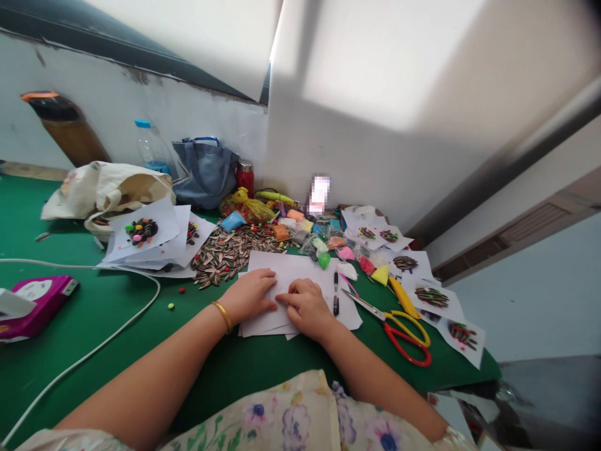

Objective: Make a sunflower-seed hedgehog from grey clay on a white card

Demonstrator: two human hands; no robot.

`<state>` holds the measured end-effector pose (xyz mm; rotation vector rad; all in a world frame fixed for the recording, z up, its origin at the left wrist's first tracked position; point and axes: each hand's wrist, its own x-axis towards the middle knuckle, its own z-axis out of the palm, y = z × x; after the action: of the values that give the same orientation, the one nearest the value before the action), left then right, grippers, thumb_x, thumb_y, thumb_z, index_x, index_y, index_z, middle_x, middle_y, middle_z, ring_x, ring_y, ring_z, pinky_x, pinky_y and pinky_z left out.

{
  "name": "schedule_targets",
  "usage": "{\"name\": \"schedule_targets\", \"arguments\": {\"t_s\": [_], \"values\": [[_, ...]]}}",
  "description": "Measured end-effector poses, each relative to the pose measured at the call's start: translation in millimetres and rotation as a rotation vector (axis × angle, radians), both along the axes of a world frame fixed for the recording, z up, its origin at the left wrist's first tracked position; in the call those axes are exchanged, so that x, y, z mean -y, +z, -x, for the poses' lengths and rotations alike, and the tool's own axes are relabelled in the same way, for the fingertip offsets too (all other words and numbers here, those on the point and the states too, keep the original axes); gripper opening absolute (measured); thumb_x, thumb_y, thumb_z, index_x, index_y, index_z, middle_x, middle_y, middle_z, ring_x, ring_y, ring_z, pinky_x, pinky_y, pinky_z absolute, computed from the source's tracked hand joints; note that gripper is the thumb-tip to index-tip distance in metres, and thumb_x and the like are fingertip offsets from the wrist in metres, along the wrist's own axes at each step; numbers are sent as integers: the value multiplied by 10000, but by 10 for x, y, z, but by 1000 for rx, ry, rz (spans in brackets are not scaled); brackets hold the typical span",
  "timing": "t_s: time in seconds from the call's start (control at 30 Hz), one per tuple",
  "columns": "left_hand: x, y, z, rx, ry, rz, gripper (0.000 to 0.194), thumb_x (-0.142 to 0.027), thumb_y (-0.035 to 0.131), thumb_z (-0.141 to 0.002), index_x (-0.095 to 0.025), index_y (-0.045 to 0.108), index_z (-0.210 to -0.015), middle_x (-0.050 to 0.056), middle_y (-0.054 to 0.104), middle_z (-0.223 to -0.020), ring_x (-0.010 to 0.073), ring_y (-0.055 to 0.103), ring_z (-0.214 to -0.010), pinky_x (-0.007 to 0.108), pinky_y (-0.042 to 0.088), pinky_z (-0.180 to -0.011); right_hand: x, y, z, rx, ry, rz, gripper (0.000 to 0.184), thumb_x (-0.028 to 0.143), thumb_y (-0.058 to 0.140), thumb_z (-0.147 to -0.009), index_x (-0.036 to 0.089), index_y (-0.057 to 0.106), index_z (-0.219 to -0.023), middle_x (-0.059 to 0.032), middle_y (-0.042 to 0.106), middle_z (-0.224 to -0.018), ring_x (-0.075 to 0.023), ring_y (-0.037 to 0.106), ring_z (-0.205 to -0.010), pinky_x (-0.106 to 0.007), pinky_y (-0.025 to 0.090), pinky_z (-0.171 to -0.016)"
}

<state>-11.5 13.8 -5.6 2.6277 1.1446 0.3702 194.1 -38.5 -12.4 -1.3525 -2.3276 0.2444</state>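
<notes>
My left hand (251, 293), with a gold bangle at the wrist, lies flat on the left part of a small stack of white paper (263, 260), fingers stretched out. My right hand (307, 307) rests on the same sheets with its index finger pointing left and the other fingers loosely bent. Nothing shows in either hand. A black pen (336, 294) lies on the paper just right of my right hand. Beyond it are open scissors (389, 319) with one yellow and one red handle, their tips near the paper's right edge.
A heap of striped sunflower seeds (225, 250) spreads behind the paper, beside bags of coloured clay (323, 260). Seed-decorated sheets lie left (159, 228) and right (432, 297). A white cable (136, 316) crosses the green table (197, 357). A blue bag (204, 172) stands by the wall.
</notes>
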Motion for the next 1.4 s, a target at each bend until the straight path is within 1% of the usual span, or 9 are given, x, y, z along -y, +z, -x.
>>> {"name": "schedule_targets", "arguments": {"t_s": [0.13, 0.33, 0.5, 0.7, 0.87, 1.0, 1.17, 1.27, 1.4], "values": [[2, 6, -6, 2, 2, 9, 512, -388, 790, -701, -147, 677, -1138, 158, 594, -1317, 302, 536, -1244, 405, 400, -1082, -14, -14, -29, -33, -34, -18, 367, 113, 595, -802, 293, 723, -1096, -34, 581, -976, -198, 485, -977, -350, 322, -877], [5, 22, -8, -3, 12, 18, 500, -387, 788, -701, -151, 683, -1128, 155, 587, -1327, 302, 535, -1246, 395, 400, -1080, -19, -29, -30, -15, -9, -1, 336, 130, 601, -804, 311, 733, -1054, -31, 582, -971, -202, 481, -977, -358, 321, -877], [2, 13, -6, 2, 11, 21, 514, -389, 791, -697, -153, 677, -1139, 151, 593, -1322, 297, 526, -1256, 396, 388, -1092, -23, -35, -26, -37, -49, -14, 370, 122, 583, -810, 294, 717, -1108, -40, 583, -982, -202, 484, -982, -352, 325, -875], [2, 0, 2, 14, 11, 22, 513, -400, 777, -708, -157, 673, -1148, 152, 586, -1330, 301, 525, -1257, 403, 389, -1092, -27, -27, -21, -3, -30, 12, 359, 135, 583, -820, 309, 714, -1105, -34, 586, -982, -203, 485, -980, -355, 323, -880], [-4, 0, 4, 22, 9, 30, 502, -388, 783, -704, -167, 676, -1142, 148, 590, -1327, 303, 524, -1260, 410, 392, -1092, -28, -25, -30, -19, -66, -3, 380, 128, 575, -823, 296, 707, -1138, -45, 584, -995, -208, 484, -991, -355, 331, -880], [-5, -1, 1, 26, 15, 34, 502, -390, 792, -693, -161, 681, -1126, 154, 588, -1329, 310, 513, -1273, 416, 383, -1099, -32, -40, -31, 5, -46, 12, 368, 130, 582, -816, 316, 718, -1102, -37, 582, -981, -205, 481, -981, -360, 327, -885], [1, 7, -8, -3, 5, 19, 519, -395, 785, -704, -146, 673, -1145, 160, 591, -1326, 305, 513, -1273, 408, 376, -1104, -41, -48, -40, -11, -78, 13, 400, 133, 572, -819, 296, 692, -1164, -39, 572, -1002, -202, 479, -993, -357, 332, -892], [3, 9, -8, -23, 1, 8, 536, -400, 780, -711, -131, 666, -1160, 165, 589, -1328, 304, 511, -1272, 406, 380, -1101, -41, -56, -33, 1, -83, 15, 383, 144, 572, -822, 300, 698, -1149, -38, 567, -1000, -205, 478, -997, -358, 332, -889], [1, 10, -6, -10, -1, 14, 523, -396, 778, -712, -151, 665, -1160, 155, 590, -1328, 298, 515, -1270, 402, 384, -1098, -43, -64, -23, 16, -76, 18, 388, 142, 576, -821, 307, 693, -1153, -39, 568, -1015, -208, 475, -1005, -354, 333, -893]]}}
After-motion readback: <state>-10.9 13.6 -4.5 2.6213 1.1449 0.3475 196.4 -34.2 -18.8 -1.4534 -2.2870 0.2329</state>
